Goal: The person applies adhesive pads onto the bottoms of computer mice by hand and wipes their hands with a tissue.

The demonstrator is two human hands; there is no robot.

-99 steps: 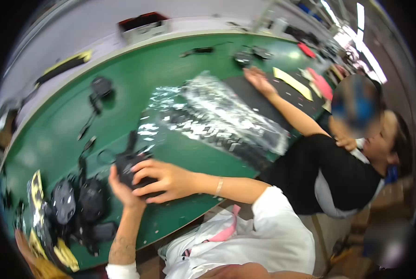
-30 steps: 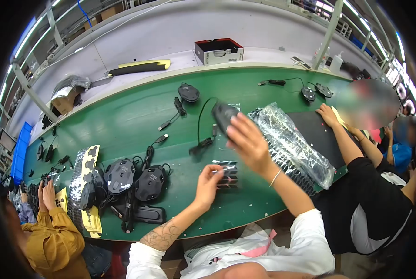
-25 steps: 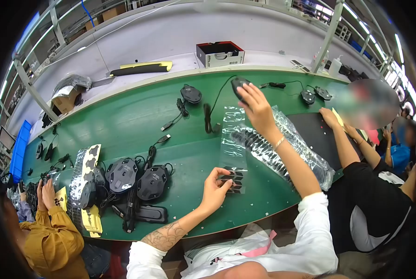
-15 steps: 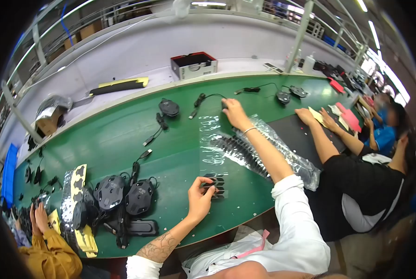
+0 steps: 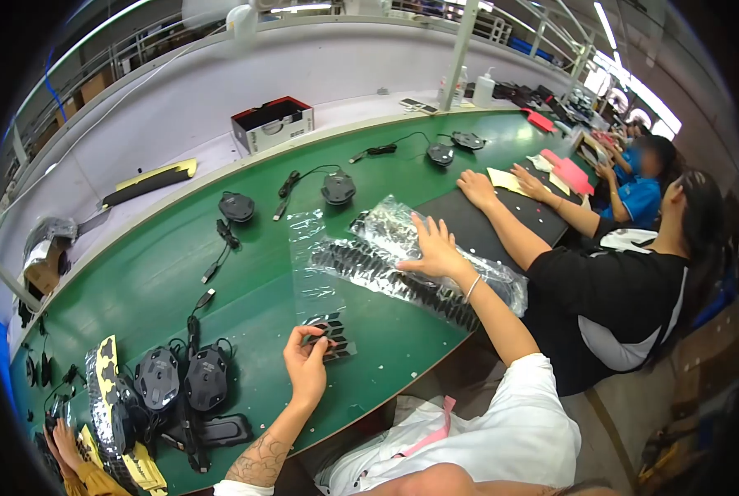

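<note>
My left hand (image 5: 305, 372) has its thumb and fingers pinched at the near end of a clear sheet of black stickers (image 5: 336, 337). That piece lies low on the green table, below a long clear film strip (image 5: 310, 248). My right hand (image 5: 437, 250) is open, fingers spread, over a clear plastic bag (image 5: 390, 217). Beneath and beside the bag lie more clear strips with rows of black stickers (image 5: 361, 266). Beyond the film strip rests a black computer mouse (image 5: 337, 188) with its cable, apart from both hands.
Another mouse (image 5: 237, 207) lies to the left, and several upturned mice (image 5: 207, 378) sit at the near left beside yellow sticker sheets (image 5: 144, 469). A co-worker's hand (image 5: 477, 189) rests on a black mat (image 5: 514, 217) at right. An open box (image 5: 272, 124) stands on the back ledge.
My right hand has let go of the mouse at the back and drawn toward me, over the plastic bag. My left hand keeps its pinch. The view has swung to the right.
</note>
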